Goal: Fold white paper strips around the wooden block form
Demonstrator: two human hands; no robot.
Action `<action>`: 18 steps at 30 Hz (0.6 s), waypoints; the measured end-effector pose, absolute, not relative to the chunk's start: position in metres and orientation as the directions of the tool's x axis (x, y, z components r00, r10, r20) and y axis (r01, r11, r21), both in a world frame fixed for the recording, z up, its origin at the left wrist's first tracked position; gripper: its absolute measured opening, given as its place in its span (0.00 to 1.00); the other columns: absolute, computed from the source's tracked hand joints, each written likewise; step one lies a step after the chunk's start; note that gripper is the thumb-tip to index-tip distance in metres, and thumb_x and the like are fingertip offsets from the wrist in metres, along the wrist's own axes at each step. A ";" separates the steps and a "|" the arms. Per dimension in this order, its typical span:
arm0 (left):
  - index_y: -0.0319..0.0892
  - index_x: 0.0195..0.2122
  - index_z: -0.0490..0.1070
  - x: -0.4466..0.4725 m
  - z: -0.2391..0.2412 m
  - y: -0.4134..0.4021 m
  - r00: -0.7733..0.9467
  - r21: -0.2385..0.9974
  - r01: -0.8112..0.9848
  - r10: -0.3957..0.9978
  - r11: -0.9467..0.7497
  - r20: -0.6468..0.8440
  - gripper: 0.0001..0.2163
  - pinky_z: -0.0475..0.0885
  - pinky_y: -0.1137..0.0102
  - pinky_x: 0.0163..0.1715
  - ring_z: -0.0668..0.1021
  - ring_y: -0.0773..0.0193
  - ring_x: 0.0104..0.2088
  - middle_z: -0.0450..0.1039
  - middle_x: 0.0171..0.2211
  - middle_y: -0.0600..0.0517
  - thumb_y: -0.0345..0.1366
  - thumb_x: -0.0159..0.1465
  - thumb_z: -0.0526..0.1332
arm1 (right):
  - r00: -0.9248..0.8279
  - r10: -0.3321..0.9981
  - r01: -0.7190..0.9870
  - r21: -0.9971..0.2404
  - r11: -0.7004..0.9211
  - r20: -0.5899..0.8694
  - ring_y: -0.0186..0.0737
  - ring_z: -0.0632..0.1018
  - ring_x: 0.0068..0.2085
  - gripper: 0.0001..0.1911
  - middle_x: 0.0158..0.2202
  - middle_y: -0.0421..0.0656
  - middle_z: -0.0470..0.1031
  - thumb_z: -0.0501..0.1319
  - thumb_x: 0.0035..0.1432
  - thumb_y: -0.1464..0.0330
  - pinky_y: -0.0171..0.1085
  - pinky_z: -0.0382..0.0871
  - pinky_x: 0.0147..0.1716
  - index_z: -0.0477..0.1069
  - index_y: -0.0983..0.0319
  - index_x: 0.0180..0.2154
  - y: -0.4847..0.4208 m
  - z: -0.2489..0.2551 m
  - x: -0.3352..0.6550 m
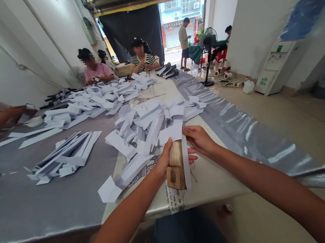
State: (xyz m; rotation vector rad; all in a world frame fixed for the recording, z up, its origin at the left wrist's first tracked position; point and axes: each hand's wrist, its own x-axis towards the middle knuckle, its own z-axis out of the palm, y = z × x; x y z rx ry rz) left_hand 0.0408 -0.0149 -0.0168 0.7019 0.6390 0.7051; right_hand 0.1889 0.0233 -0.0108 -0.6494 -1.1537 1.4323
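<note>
Head view. My left hand (164, 160) grips the block (176, 170), a piece of wood held on end just above the near edge of the surface (40, 206). The fingers are curled round its left side and the thumb lies on top. My right hand (199, 140), just right of the block, has its fingers pinched on a white strip (186, 163) that runs down the block's right face.

Progress, as I judge it: this strip is only partly wrapped. A heap (151, 125) of folded pieces just beyond the block counts as done. A stack of flat strips (63, 157), well to the block's left, looks left to do. A larger heap (97, 101) lies far beyond the block, to the left, before seated co-workers. Another person's hand (13, 113) works far left of the block.

Containers: I see no box or tray; all the paper lies loose on the surface.
</note>
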 end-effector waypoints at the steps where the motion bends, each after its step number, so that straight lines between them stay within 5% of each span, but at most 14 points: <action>1: 0.28 0.34 0.76 0.042 -0.017 -0.015 0.591 0.752 -0.348 0.754 0.559 -0.287 0.37 0.71 0.68 0.37 0.79 0.60 0.27 0.77 0.28 0.36 0.57 0.64 0.37 | -0.192 0.958 -0.411 -0.904 0.119 0.214 0.33 0.73 0.28 0.11 0.26 0.39 0.76 0.68 0.47 0.61 0.33 0.67 0.32 0.79 0.62 0.32 0.022 -0.011 0.187; 5: 0.27 0.37 0.76 0.045 -0.016 -0.019 0.563 0.750 -0.340 0.761 0.568 -0.321 0.37 0.72 0.68 0.36 0.79 0.59 0.28 0.77 0.28 0.37 0.59 0.63 0.40 | -0.044 0.969 -0.238 -0.944 0.227 0.244 0.33 0.72 0.24 0.15 0.25 0.39 0.76 0.65 0.49 0.57 0.33 0.66 0.25 0.79 0.61 0.34 0.017 -0.011 0.184; 8: 0.28 0.38 0.76 0.047 -0.014 -0.020 0.535 0.721 -0.380 0.773 0.579 -0.340 0.38 0.72 0.71 0.33 0.78 0.61 0.26 0.77 0.26 0.40 0.59 0.63 0.40 | 0.052 0.920 0.006 -0.921 0.389 0.388 0.38 0.76 0.30 0.17 0.30 0.39 0.78 0.63 0.52 0.56 0.35 0.69 0.31 0.79 0.60 0.37 0.012 -0.009 0.184; 13: 0.30 0.32 0.75 0.042 -0.006 -0.018 0.466 0.693 -0.458 0.814 0.557 -0.346 0.37 0.71 0.73 0.28 0.77 0.64 0.23 0.76 0.24 0.42 0.59 0.63 0.39 | -0.158 0.842 0.165 -0.827 0.537 0.516 0.40 0.78 0.38 0.21 0.35 0.39 0.79 0.55 0.60 0.58 0.38 0.71 0.40 0.71 0.58 0.52 0.008 -0.008 0.186; 18: 0.31 0.33 0.76 0.041 -0.003 -0.020 0.522 0.707 -0.376 0.767 0.599 -0.372 0.36 0.71 0.71 0.30 0.77 0.62 0.23 0.75 0.21 0.43 0.59 0.63 0.39 | 0.056 0.845 0.120 -0.844 0.523 0.531 0.41 0.79 0.38 0.14 0.36 0.43 0.79 0.63 0.53 0.60 0.38 0.72 0.40 0.76 0.61 0.39 0.014 -0.007 0.186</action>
